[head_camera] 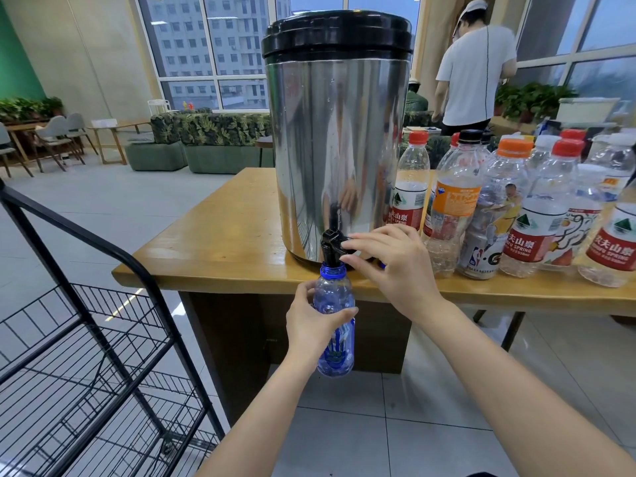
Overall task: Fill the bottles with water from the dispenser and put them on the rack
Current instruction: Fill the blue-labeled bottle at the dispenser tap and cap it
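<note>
A steel water dispenser (339, 132) with a black lid stands on the wooden table (220, 256), its black tap (331, 247) hanging over the front edge. My left hand (311, 323) grips an uncapped blue bottle (335, 346) upright, its mouth right under the tap's spout. My right hand (389, 266) pinches the tap lever between thumb and fingers. Several capped, empty-looking plastic bottles (516, 215) crowd the table to the right of the dispenser. A black wire rack (86, 356) stands on the floor at the lower left.
A person in a white shirt (471, 74) stands behind the table with their back turned. Sofas (206, 139), small tables and chairs fill the room at the back left. Grey tiled floor (395, 425) lies below the table.
</note>
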### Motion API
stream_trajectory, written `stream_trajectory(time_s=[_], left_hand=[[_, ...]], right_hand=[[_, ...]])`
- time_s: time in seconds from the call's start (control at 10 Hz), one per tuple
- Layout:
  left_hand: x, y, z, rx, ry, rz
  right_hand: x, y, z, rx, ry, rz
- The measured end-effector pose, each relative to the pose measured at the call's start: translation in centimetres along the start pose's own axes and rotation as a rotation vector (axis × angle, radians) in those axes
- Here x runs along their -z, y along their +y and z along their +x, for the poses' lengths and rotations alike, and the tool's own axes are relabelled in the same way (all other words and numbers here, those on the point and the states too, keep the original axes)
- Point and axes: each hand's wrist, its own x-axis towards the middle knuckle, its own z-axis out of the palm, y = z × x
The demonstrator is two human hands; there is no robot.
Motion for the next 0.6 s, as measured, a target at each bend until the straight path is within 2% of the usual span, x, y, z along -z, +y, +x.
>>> stream_trajectory(time_s=[0.6], left_hand=[[0.03,-0.08,0.12,0.019,0.007,-0.013]], right_hand=[[-0.12,0.08,-0.07,-0.003,0.006,0.008]])
